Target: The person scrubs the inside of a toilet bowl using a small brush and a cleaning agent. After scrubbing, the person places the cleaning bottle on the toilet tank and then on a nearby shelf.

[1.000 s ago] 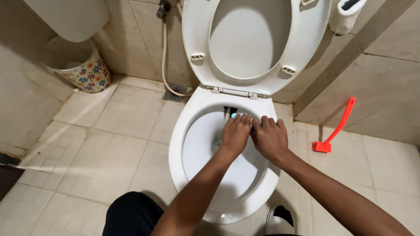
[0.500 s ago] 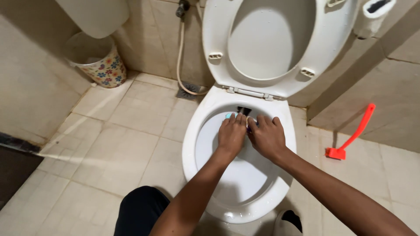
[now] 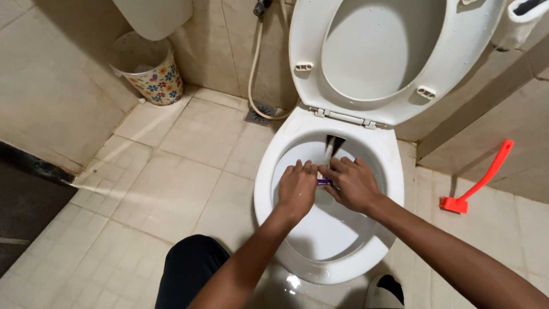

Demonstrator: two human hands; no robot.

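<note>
— What sort of room is this?

— A small tiled bathroom, beige floor tiles and beige walls. At the far left corner of the floor stands a flowered waste bin (image 3: pixel 150 74), with a white hose (image 3: pixel 254 68) hanging down the back wall to a floor drain (image 3: pixel 260 112) just beside it.

— And in the middle?

— A white toilet bowl (image 3: pixel 329 269) with its seat and lid (image 3: pixel 394 51) raised against the wall. Both hands are down inside the bowl, close to its back rim, side by side and nearly touching.

— What are the hands doing?

— The left hand (image 3: pixel 297 189) has its fingers curled downward, pressed toward the porcelain. The right hand (image 3: pixel 351 184) is bent in the same way, fingers partly closed. Between them shows a small purple object (image 3: pixel 324 182); both hands seem to grip or press it, though I cannot tell which one truly holds it, nor what it is.

— How far along does the work look?

— Judging by the bowl, the scrubbing looks to be under way at the back, near the dark outlet (image 3: pixel 334 143). The front of the bowl already looks clean and wet. Whether the rim has been done, I cannot say.

— Anything to the right?

— An orange long-handled brush (image 3: pixel 477 180) leans at the right wall, well apart from the hands and untouched.
</note>
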